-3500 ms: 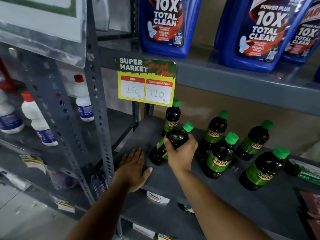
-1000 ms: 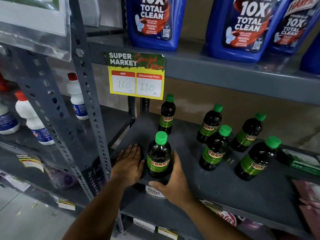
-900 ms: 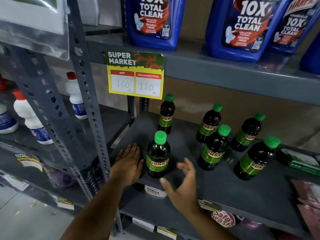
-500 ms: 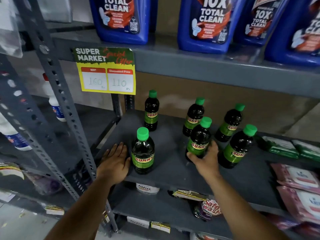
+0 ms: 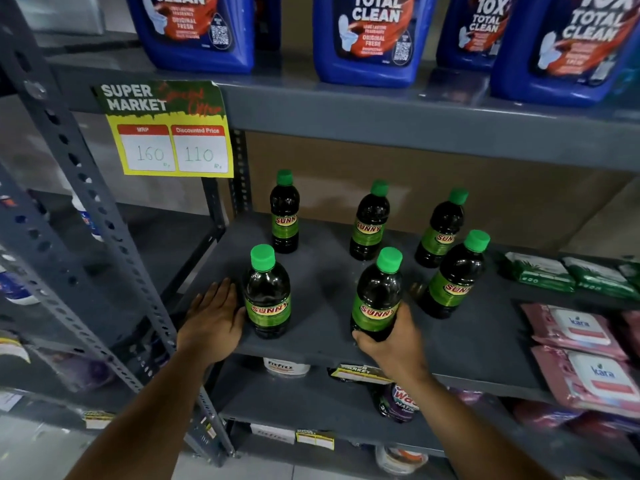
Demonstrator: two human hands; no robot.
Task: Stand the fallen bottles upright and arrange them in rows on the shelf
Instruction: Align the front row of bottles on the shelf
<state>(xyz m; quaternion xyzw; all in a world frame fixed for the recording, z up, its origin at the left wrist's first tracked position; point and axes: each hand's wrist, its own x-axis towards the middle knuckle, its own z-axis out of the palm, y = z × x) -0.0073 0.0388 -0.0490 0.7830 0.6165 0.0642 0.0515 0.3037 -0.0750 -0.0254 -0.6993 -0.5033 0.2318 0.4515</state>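
— Where are the hands?

— The right hand (image 5: 393, 337) is wrapped around the base of a dark green-capped bottle (image 5: 376, 296) near the front edge of the grey shelf (image 5: 485, 344), fingers closed on its lower label. The left hand (image 5: 213, 320) lies flat and open on the shelf by the front left corner, palm down, holding nothing, its thumb side just beside another bottle (image 5: 267, 292) (whether it actually touches, I cannot tell).

— And the rest of the bottles?

— All six that show are upright. Three stand toward the back edge: one at the left (image 5: 284, 213), one in the middle (image 5: 369, 221), one to the right (image 5: 440, 233). A sixth (image 5: 456, 275) stands further forward on the right, close to the held one.

— So which step is this?

— I judge the standing-up to be done and the lining-up in hand: the front row is being set.

— What does the next move call for?

— Probably sliding the held bottle level with the front-left one, directly ahead of the middle back bottle, then bringing the right-hand one forward to match. The caution is the narrow base: push low, not at the cap.
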